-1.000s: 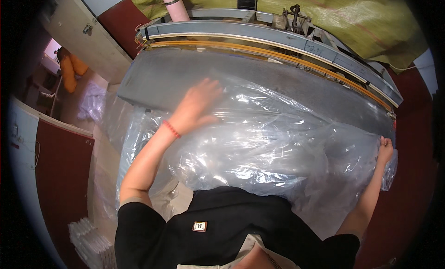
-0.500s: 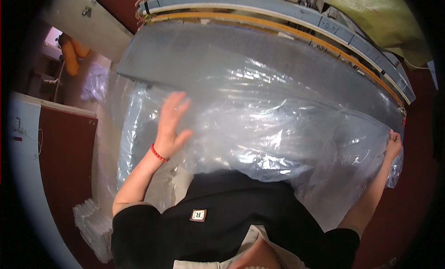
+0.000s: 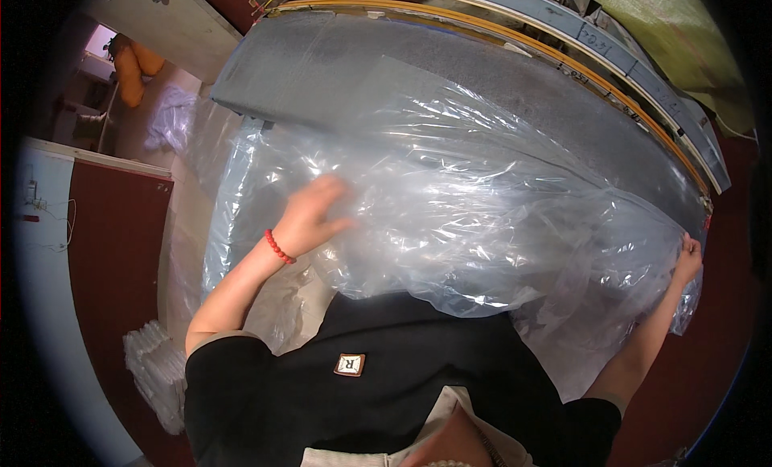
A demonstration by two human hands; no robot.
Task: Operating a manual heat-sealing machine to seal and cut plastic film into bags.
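A wide sheet of clear plastic film (image 3: 466,201) lies crumpled over the grey worktop (image 3: 305,69) and hangs down its near side against my body. My right hand (image 3: 687,259) pinches the edge of the film at the far right, beside the worktop's end. My left hand (image 3: 316,215), with a red bead bracelet (image 3: 278,247) at the wrist, is over the left part of the film. Its thumb stands apart from the fingers, which are blurred by motion; nothing shows in it. Whether it touches the film I cannot tell.
A long metal bar (image 3: 555,28) and an orange strip (image 3: 450,18) run along the worktop's back edge. Yellow-green sheeting (image 3: 671,41) hangs at the back right. Stacked clear film bundles (image 3: 155,377) lie at the lower left. Orange sacks (image 3: 131,69) stand beyond the doorway.
My left hand has moved right and slightly nearer over the film. The film's far left part now lifts to a point over the worktop. My right hand keeps its pinch on the edge.
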